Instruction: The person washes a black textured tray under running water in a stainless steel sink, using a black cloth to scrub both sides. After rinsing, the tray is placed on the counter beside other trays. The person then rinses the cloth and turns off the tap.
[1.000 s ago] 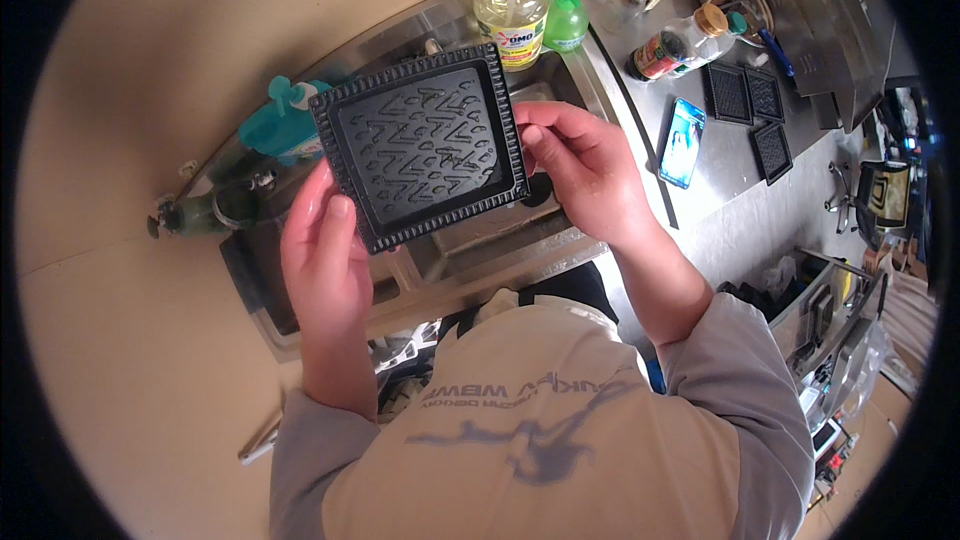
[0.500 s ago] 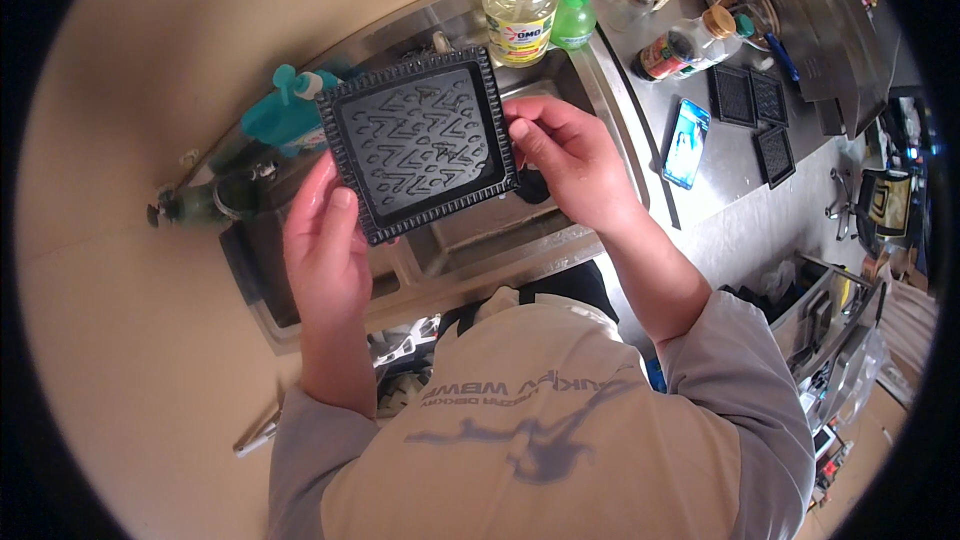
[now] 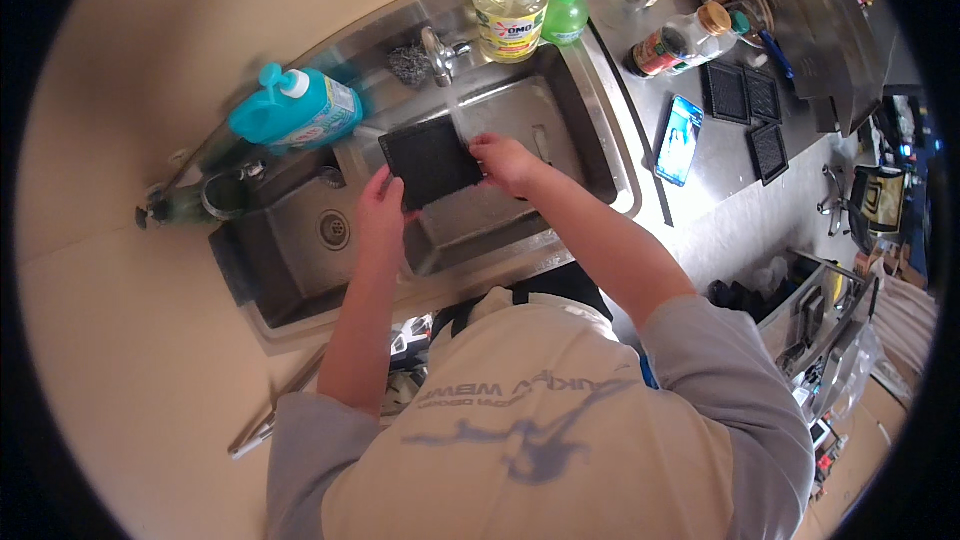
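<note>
A black square tray [image 3: 430,160] with a ridged rim is held over the steel sink [image 3: 560,140], under a thin stream of water from the tap [image 3: 437,52]. My left hand [image 3: 380,205] grips the tray's lower left edge. Its right edge is held by my right hand [image 3: 508,162]. Both arms reach forward from the lower edge, well away from my body.
A teal pump bottle [image 3: 297,112] stands at the sink's back left, a yellow soap bottle [image 3: 508,8] and a small green bottle [image 3: 565,15] at the back. On the steel counter to the right lie a phone [image 3: 681,138], three black trays [image 3: 745,105] and jars [image 3: 672,45].
The tray was held up close to the camera, its patterned face toward me; now both hands have lowered it into the sink under the running tap.
</note>
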The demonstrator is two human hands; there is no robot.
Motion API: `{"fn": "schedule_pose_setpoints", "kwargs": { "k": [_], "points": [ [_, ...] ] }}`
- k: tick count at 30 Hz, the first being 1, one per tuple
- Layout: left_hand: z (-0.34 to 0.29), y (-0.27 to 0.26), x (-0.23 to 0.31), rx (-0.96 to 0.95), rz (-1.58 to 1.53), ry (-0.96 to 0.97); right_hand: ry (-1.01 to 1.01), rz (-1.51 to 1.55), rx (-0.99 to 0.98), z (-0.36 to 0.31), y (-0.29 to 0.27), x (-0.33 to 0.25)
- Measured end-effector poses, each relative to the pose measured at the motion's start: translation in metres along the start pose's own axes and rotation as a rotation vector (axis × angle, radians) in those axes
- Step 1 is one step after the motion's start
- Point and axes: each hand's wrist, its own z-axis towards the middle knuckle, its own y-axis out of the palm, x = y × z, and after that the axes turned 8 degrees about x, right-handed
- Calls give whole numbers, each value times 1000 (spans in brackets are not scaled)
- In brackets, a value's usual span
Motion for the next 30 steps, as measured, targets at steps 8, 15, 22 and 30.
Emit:
{"fn": "schedule_pose_setpoints", "kwargs": {
  "k": [8,15,22,30],
  "points": [
    [89,37,-55,16,-14,-131,-211,-258,306,65,-7,5],
    [114,108,-98,-141,-9,-292,-559,-554,566,10,-35,0],
    [110,130,-114,-394,-162,-536,-416,-620,626,-36,-59,-4],
    [49,85,-90,-249,-31,-533,-221,-676,306,-36,-83,16]
  ]
}}
